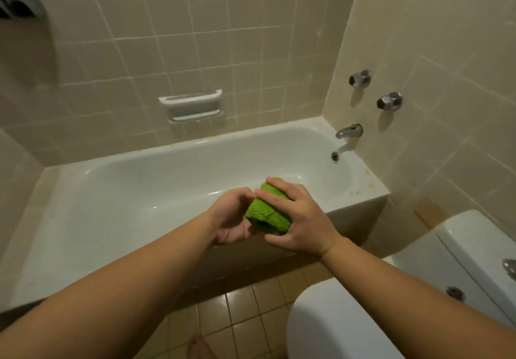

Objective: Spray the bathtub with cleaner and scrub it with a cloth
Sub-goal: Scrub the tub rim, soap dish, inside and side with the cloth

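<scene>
- both hands bunch the green cloth over the bathtub's front edge: left hand cupped under, right hand curled over.
- no cleaner bottle in view; scrubbing looks not yet begun.

Both hands hold a folded green cloth above the near rim of a white bathtub.
Left hand cups it from beneath; right hand wraps over the top. Spout and two taps on the right wall; toilet at lower right.

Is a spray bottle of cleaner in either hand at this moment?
No, both the left hand and right hand hold only the folded green cloth.
</scene>
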Tool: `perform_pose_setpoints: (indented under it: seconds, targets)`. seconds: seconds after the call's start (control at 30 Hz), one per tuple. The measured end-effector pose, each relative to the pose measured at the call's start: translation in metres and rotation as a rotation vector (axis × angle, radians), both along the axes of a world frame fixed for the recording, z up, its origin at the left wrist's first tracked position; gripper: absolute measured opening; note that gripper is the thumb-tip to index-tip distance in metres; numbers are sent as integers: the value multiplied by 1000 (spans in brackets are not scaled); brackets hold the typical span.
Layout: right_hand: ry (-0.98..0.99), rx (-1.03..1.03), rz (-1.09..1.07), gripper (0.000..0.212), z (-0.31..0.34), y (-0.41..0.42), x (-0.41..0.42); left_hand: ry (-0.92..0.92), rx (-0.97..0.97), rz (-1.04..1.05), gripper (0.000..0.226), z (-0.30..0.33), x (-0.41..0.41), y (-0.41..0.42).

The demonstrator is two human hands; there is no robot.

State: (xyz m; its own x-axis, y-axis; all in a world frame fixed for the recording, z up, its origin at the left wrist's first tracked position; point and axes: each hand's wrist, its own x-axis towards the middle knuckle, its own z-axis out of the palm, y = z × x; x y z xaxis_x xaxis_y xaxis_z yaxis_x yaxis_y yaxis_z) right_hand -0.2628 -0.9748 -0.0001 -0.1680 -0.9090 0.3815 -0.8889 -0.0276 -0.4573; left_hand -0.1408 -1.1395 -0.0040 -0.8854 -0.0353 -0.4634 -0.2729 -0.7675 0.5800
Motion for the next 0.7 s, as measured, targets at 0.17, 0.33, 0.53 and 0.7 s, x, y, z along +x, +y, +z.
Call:
perform_pose_setpoints:
  seconds: [0.17, 0.33, 0.53, 0.7]
  targets:
    - [-8, 83, 56, 88, -19, -105, 24, -48, 16, 34, 46, -18, 42, -93]
    - [-32, 146, 118, 85, -49, -213, 60, -191, -168, 141, 50, -34, 99, -191]
    - [-96, 234, 125, 74, -97, -296, 89, -473, -552, 338, 28, -70, 170, -266]
    - [-81, 371, 179, 75, -132, -327, 102, -629, -878, 290, 27, -106, 212, -282]
